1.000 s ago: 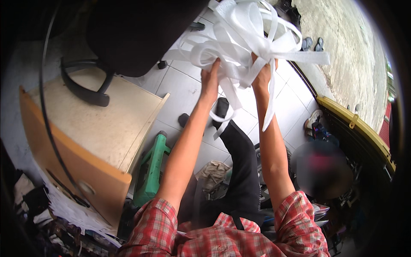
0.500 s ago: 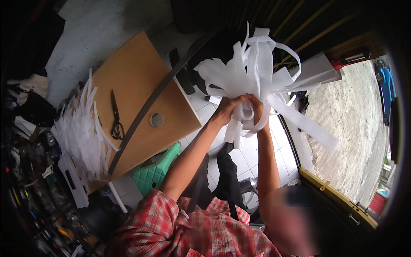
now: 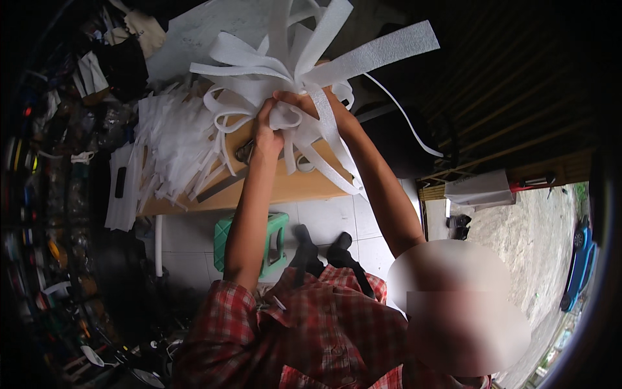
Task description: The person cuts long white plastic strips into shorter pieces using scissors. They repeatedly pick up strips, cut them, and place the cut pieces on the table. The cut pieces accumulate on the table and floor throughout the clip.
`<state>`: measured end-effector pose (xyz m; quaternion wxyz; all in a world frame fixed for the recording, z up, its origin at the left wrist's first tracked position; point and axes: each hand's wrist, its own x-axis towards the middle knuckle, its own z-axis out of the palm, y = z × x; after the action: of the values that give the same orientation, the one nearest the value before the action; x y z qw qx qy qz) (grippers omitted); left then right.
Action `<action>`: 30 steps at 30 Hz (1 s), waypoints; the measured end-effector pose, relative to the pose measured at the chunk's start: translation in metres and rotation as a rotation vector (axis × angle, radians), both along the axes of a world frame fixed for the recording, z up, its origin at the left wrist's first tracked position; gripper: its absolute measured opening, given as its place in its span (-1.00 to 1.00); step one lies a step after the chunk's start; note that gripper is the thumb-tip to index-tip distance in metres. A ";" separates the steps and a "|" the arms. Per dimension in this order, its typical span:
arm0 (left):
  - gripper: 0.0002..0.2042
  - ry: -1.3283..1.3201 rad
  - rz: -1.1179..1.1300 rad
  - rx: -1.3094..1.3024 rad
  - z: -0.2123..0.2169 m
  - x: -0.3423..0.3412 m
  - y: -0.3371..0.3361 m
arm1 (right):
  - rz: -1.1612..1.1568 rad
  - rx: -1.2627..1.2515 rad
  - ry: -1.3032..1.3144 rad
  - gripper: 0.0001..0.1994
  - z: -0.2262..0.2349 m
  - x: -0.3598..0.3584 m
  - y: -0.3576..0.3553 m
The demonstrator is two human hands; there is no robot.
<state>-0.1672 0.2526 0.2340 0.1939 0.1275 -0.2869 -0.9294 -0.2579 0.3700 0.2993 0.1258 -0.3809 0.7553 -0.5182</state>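
Above the table I hold a bundle of white foam strips [image 3: 324, 32], its long ends and loops fanning out in all directions. My left hand [image 3: 267, 126] is closed around the near left side of the gathered middle. From the right, my right hand [image 3: 329, 107] grips the same middle, its fingers partly hidden behind the strips. On the tabletop left of the hands lies a loose pile of similar white strips [image 3: 175, 136]. Beneath the bundle, scissors [image 3: 244, 153] and a roll of tape [image 3: 304, 163] show only in part.
The brown table [image 3: 291, 186] stands ahead, a dark flat strip [image 3: 220, 187] lying on it. A green stool [image 3: 223, 243] is below its front edge. Cluttered shelves [image 3: 65, 194] line the left. At right are a folding gate [image 3: 518, 97], a white bag [image 3: 479, 188] and a blue car [image 3: 578, 266] outside.
I have turned from the doorway side toward the table. Both hands have carried the bundle left, so that it hangs over the table, covering most of the scissors.
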 end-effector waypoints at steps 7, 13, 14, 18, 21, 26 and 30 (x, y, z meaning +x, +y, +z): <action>-0.51 -0.158 0.476 -0.167 0.018 0.079 -0.144 | 0.424 -0.153 -0.326 -0.41 0.044 0.061 -0.119; -0.51 -0.377 0.712 -0.399 0.066 0.128 -0.218 | 0.419 -0.190 -0.282 -0.31 0.023 0.083 -0.232; -0.49 -0.409 0.740 -0.429 0.071 0.131 -0.228 | 0.414 -0.223 -0.278 -0.30 0.018 0.085 -0.249; -0.38 -0.497 0.842 -0.464 0.049 0.151 -0.287 | 0.408 -0.332 -0.194 -0.26 -0.012 0.088 -0.320; -0.21 -0.553 0.826 -0.631 0.008 0.183 -0.325 | 0.362 -0.246 -0.054 -0.22 -0.077 0.096 -0.375; 0.00 -0.876 0.783 -0.927 -0.073 0.189 -0.352 | 0.306 0.047 -0.140 0.12 -0.160 0.080 -0.366; 0.05 -1.013 0.413 -1.005 -0.072 0.119 -0.335 | 0.157 0.137 0.083 0.18 -0.264 -0.015 -0.335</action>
<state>-0.0481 -0.0829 0.1616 0.2435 0.4878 -0.7019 -0.4583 -0.2727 0.0347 0.0354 0.1604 -0.4503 0.7615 -0.4378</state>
